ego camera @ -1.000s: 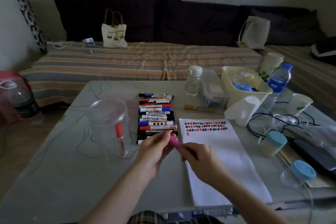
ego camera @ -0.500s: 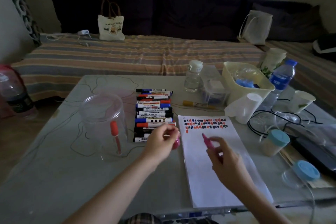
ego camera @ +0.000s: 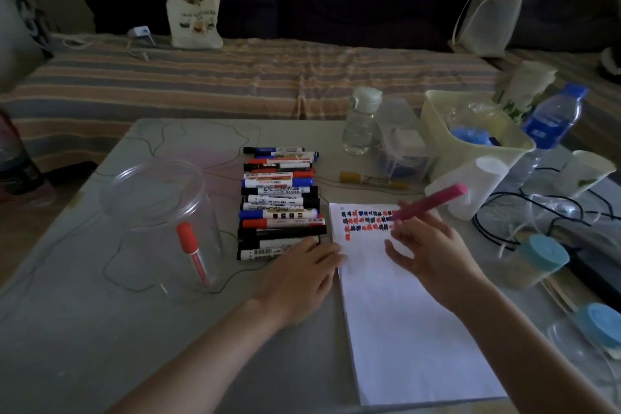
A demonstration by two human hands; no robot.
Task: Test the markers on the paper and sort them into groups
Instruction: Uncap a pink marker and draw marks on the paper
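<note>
The right hand [ego camera: 433,252] had its grip closed around the pink marker [ego camera: 428,202], tip down on the paper [ego camera: 403,312] right at the rows of test scribbles [ego camera: 368,220], while the left hand [ego camera: 302,272] lay flat on the sheet's edge, fingers spread, holding nothing. Biggest risk looked like the new mark landing on old ones, so nobody could judge it. If that left hand slipped, the sheet could've skidded into the marker row [ego camera: 279,203] on the tabletop [ego camera: 100,329].
</note>
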